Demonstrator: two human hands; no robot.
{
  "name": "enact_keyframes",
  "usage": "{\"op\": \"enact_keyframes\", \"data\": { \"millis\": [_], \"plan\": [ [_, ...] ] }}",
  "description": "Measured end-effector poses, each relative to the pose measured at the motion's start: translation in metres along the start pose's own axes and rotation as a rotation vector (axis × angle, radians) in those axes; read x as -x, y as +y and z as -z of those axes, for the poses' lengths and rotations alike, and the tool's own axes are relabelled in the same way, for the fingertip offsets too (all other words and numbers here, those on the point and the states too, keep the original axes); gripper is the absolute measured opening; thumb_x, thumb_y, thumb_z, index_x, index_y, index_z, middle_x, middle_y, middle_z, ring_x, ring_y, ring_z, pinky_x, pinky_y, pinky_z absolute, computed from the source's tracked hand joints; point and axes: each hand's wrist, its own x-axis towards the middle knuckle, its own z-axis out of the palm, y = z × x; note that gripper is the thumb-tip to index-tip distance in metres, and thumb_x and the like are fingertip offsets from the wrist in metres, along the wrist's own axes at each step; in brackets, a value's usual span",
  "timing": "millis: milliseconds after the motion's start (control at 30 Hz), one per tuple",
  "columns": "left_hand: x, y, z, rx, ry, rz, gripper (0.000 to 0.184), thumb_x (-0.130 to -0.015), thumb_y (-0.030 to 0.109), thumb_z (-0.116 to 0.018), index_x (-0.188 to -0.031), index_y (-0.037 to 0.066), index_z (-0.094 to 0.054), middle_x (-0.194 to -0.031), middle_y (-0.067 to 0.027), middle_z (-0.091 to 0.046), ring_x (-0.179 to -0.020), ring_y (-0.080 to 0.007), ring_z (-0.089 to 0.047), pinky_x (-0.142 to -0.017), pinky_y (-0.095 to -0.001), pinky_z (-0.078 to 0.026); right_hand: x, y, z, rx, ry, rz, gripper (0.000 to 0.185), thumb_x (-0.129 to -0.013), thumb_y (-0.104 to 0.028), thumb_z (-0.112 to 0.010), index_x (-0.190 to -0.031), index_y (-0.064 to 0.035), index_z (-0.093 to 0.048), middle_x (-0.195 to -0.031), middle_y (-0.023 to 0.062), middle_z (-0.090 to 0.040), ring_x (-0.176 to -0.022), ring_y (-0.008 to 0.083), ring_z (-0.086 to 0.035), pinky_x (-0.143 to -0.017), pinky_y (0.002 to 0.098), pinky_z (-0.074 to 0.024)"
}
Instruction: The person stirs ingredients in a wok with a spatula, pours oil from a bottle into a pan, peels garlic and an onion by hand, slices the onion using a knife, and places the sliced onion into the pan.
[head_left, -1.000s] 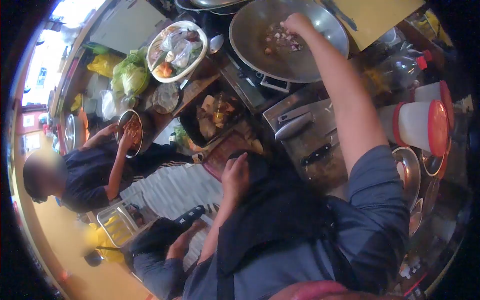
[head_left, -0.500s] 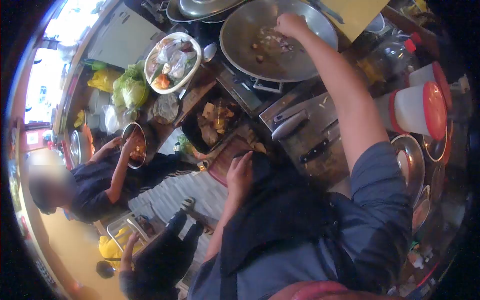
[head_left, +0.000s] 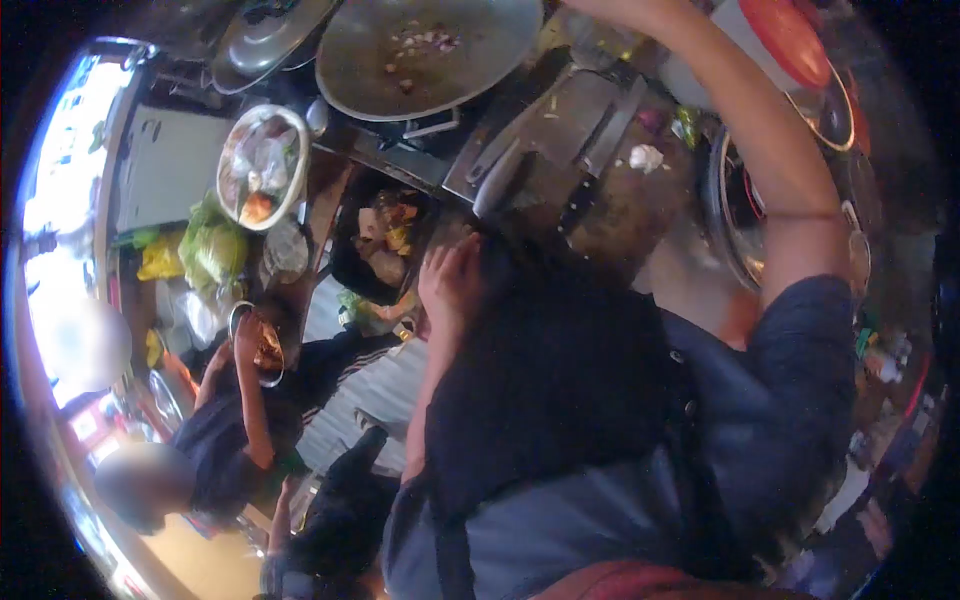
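Note:
My left hand (head_left: 450, 275) rests against the front of my black apron (head_left: 560, 350), fingers slightly apart, with nothing seen in it. My right arm stretches up past the right side. The top edge cuts off my right hand (head_left: 615, 10), and its fingers are out of sight. Left of it, the large wok (head_left: 480, 75) holds chopped pieces (head_left: 425, 42) in its base. Below the right forearm lie a knife (head_left: 615, 125) and a white garlic-like piece (head_left: 646, 158) on the metal worktop (head_left: 560, 110).
A person (head_left: 230, 440) at the left has a hand in a bowl of red food (head_left: 268, 345). Another person's dark clothing (head_left: 345, 515) shows below. Near the stove are an oval basket of bags (head_left: 262, 165), leafy greens (head_left: 213, 250), a dark tray of food (head_left: 385, 240) and a red-lidded container (head_left: 785, 40).
My right hand has left the wok and moved right to the top edge. The view has shifted, so the wok sits further up and left. My left hand's fingers look more spread.

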Motion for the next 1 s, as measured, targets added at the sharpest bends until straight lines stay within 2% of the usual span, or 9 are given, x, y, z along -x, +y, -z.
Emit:
{"op": "enact_keyframes", "data": {
  "millis": [67,133,200,367,533,633,700,800,1000],
  "plan": [
    [-0.005,0.009,-0.005,0.039,-0.016,-0.083,0.017,-0.079,0.014,-0.066,-0.096,0.012,-0.068,-0.080,-0.0057,-0.064,-0.076,-0.0256,-0.061,-0.070,-0.0375,-0.048,0.061,0.005,0.016,0.147,-0.023,-0.070,0.019,-0.083,-0.021,-0.062,-0.094,-0.0076,-0.066,-0.087,0.0203,-0.066,-0.081,0.0333,-0.064,-0.073,0.0431,-0.0499],
    [-0.015,0.023,-0.011,0.075,-0.015,-0.160,0.017,-0.078,0.014,-0.067,-0.096,0.012,-0.068,-0.079,-0.0054,-0.063,-0.075,-0.0257,-0.060,-0.069,-0.0374,-0.048,0.120,0.014,-0.006,0.101,0.013,-0.295,0.021,-0.079,-0.025,-0.064,-0.094,-0.0107,-0.066,-0.084,0.0093,-0.064,-0.078,0.0326,-0.062,-0.078,0.0425,-0.0484],
    [-0.025,0.037,-0.016,0.143,-0.065,-0.289,0.018,-0.076,0.013,-0.068,-0.095,0.011,-0.067,-0.080,-0.0056,-0.062,-0.073,-0.0275,-0.060,-0.066,-0.0375,-0.049,0.161,0.021,-0.038,0.072,-0.148,-0.470,0.025,-0.078,-0.022,-0.065,-0.100,-0.0100,-0.065,-0.089,0.0131,-0.063,-0.084,0.0326,-0.062,-0.075,0.0406,-0.0491],
    [-0.049,0.075,-0.035,0.182,-0.210,-0.407,0.028,-0.079,0.019,-0.067,-0.105,0.010,-0.063,-0.087,-0.0089,-0.060,-0.080,-0.0292,-0.060,-0.068,-0.0388,-0.051,0.230,0.037,-0.141,0.010,0.069,-0.531,0.044,-0.075,-0.023,-0.071,-0.116,-0.0136,-0.058,-0.109,0.0119,-0.060,-0.097,0.0332,-0.060,-0.080,0.0422,-0.0482],
    [-0.055,0.089,-0.064,0.084,-0.469,-0.417,0.047,-0.082,0.019,-0.062,-0.126,0.009,-0.049,-0.106,-0.0178,-0.054,-0.092,-0.0410,-0.057,-0.076,-0.0463,-0.050,0.239,0.020,-0.158,-0.071,0.130,-0.634,0.044,-0.076,-0.019,-0.070,-0.117,-0.0116,-0.058,-0.104,0.0128,-0.061,-0.094,0.0325,-0.061,-0.077,0.0394,-0.0490],
    [-0.053,0.083,-0.072,0.096,-0.326,-0.449,0.046,-0.077,0.010,-0.060,-0.121,0.005,-0.051,-0.098,-0.0186,-0.054,-0.088,-0.0379,-0.058,-0.072,-0.0435,-0.052,0.248,0.015,-0.160,-0.278,0.300,-0.598,0.034,-0.079,-0.017,-0.068,-0.111,-0.0084,-0.060,-0.099,0.0101,-0.064,-0.086,0.0244,-0.063,-0.071,0.0341,-0.0494],
    [-0.052,0.086,-0.075,0.068,-0.388,-0.405,0.045,-0.077,0.009,-0.058,-0.121,0.005,-0.051,-0.098,-0.0194,-0.054,-0.088,-0.0386,-0.058,-0.073,-0.0442,-0.051,0.251,0.008,-0.155,-0.871,0.310,-0.860,0.032,-0.081,-0.014,-0.067,-0.110,-0.0061,-0.059,-0.097,0.0101,-0.066,-0.074,0.0196,-0.064,-0.065,0.0315,-0.0499],
    [-0.056,0.100,-0.093,0.177,-0.548,-0.373,0.045,-0.079,0.010,-0.058,-0.123,0.008,-0.049,-0.103,-0.0204,-0.055,-0.092,-0.0408,-0.058,-0.076,-0.0453,-0.051,0.252,0.015,-0.151,-1.514,0.433,-0.945,0.031,-0.084,-0.013,-0.065,-0.114,-0.0050,-0.058,-0.100,0.0100,-0.068,-0.073,0.0156,-0.065,-0.064,0.0287,-0.0498],
    [-0.081,0.121,-0.051,0.397,-0.597,-0.158,0.047,-0.081,0.015,-0.064,-0.126,0.010,-0.051,-0.112,-0.0183,-0.057,-0.095,-0.0352,-0.060,-0.079,-0.0402,-0.051,0.251,0.015,-0.120,-2.072,0.320,-0.652,0.027,-0.090,-0.020,-0.055,-0.114,-0.0061,-0.058,-0.108,0.0112,-0.065,-0.088,0.0160,-0.063,-0.076,0.0275,-0.0477]
  ]
}}
